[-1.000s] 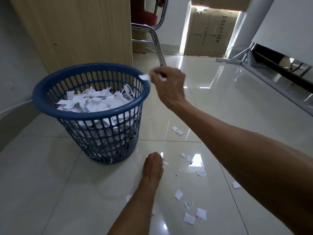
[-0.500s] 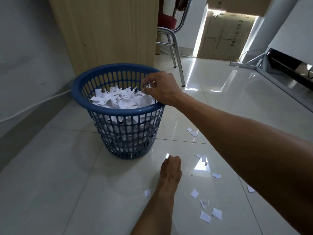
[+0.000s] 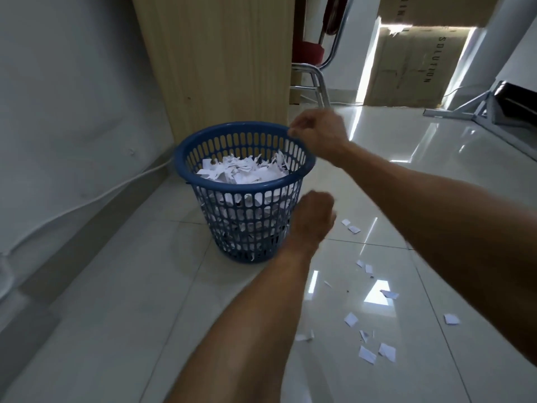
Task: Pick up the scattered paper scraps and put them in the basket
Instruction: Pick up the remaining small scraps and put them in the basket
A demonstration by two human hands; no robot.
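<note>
The basket (image 3: 241, 187) is dark blue with a slotted wall; the scraps (image 3: 366, 353) are white. The floor (image 3: 139, 286) is pale grey tile, the panel (image 3: 220, 59) light wood-grain.

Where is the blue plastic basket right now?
Head view, left of centre: the blue plastic basket stands on the tiled floor before the light wooden panel, right hand at its far-right rim, left hand in front.

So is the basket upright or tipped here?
Upright: the basket stands on its base on the tiled floor, rim level, paper scraps heaped inside.
</note>
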